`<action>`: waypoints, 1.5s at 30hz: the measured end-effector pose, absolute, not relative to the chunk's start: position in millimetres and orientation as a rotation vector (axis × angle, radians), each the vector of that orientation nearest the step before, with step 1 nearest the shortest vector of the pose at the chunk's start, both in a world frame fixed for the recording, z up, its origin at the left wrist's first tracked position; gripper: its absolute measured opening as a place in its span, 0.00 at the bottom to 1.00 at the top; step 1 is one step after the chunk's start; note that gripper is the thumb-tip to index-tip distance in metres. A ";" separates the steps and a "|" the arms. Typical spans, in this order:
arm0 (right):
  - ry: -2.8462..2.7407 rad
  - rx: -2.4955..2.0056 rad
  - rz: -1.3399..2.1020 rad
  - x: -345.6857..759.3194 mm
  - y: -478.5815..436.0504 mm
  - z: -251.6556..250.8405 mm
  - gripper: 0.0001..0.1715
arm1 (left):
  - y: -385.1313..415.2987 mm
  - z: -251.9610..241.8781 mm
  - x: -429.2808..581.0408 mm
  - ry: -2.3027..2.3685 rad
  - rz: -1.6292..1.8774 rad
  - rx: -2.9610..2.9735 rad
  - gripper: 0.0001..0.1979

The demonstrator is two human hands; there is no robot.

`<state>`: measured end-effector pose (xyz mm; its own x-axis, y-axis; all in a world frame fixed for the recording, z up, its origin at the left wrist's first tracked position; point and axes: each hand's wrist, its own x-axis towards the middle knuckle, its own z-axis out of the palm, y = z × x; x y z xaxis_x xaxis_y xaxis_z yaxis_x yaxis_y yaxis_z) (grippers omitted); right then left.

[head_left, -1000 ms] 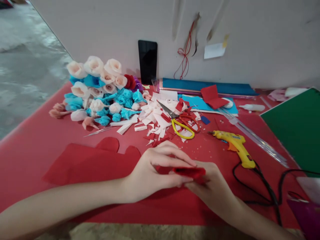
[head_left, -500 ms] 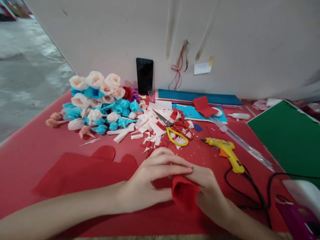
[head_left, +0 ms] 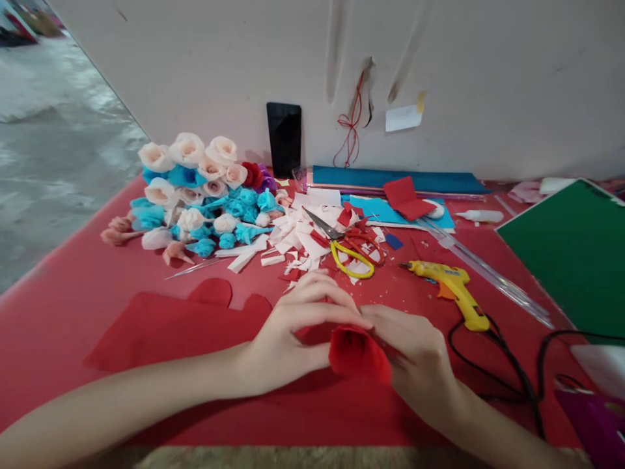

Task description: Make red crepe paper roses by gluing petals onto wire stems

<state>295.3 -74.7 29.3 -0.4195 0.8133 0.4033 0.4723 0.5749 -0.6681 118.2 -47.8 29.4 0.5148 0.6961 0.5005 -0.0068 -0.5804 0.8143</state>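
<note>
Between my two hands is a red paper flower [head_left: 359,355], its cupped opening turned toward me and a darker rolled centre showing inside. My left hand [head_left: 303,329] pinches its left side, thumb below and fingers arched over the top. From the right, my right hand [head_left: 415,348] grips the flower's other side, with the fingertips partly hidden behind the paper. Both hands are just above the red tabletop. To the left of my left hand lies red paper [head_left: 166,326] with rounded petal shapes at its upper edge.
Scissors with yellow handles [head_left: 349,257] rest on white and red paper scraps [head_left: 293,234]. A yellow glue gun [head_left: 452,286] trails a black cord at right. Finished paper flowers [head_left: 195,195] are heaped at left. A dark phone [head_left: 284,138] leans against the wall; a green board [head_left: 576,254] lies right.
The flower has tilted so its opening faces me more, and both hands have shifted slightly around it. The whole view has moved a little, with the table's front edge showing more.
</note>
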 end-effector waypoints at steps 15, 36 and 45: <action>-2.133 -0.893 0.594 297.6 -70.0 35.1 0.06 | -43.2 30.6 117.1 0.545 1.111 2.016 0.09; -1.839 -1.274 0.134 312.3 -58.8 40.7 0.05 | -15.8 29.6 108.3 1.000 0.954 1.606 0.12; -1.836 -1.326 0.223 318.1 -47.5 32.8 0.04 | 14.9 23.9 82.3 0.965 0.533 2.279 0.09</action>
